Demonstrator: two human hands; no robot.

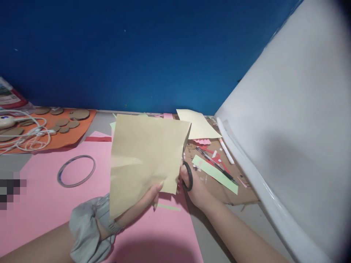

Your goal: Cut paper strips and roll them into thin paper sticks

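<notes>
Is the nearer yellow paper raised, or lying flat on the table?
Raised: the left hand grips the nearer yellow paper near its lower edge, and it hides part of the pink sheet beyond.

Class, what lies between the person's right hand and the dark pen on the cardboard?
In the head view, a pale green paper strip lies between the right hand and the dark pen, on the brown cardboard.
</notes>
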